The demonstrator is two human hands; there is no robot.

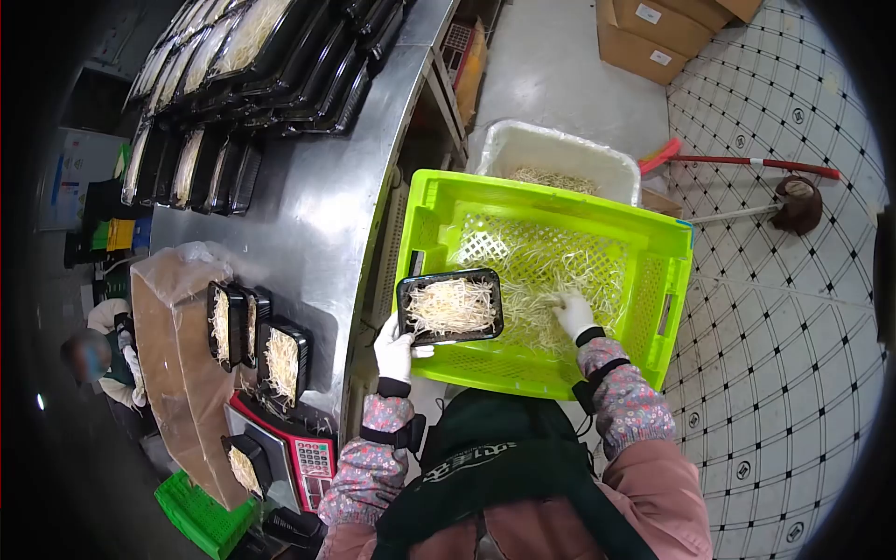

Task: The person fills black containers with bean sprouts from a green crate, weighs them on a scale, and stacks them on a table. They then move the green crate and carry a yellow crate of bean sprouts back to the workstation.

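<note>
My left hand (396,352), in a white glove, grips the lower left corner of a black plastic tray (402,301) heaped with pale bean sprouts (453,306). This tray is held over the left side of a lime-green crate (551,381). Loose bean sprouts (532,313) lie across the crate's perforated bottom. Inside the crate, my white-gloved right hand (574,314) is down among the sprouts, its fingers curled on some of them. The strands partly cover its fingertips.
A steel table (327,187) on the left carries stacked filled trays (280,84), several single trays and a red scale (313,457) bearing one tray. Behind the crate stands a white tub (560,145). Cardboard boxes (653,47) and a red-handled tool (756,162) are beyond. Another person (112,355) is far left.
</note>
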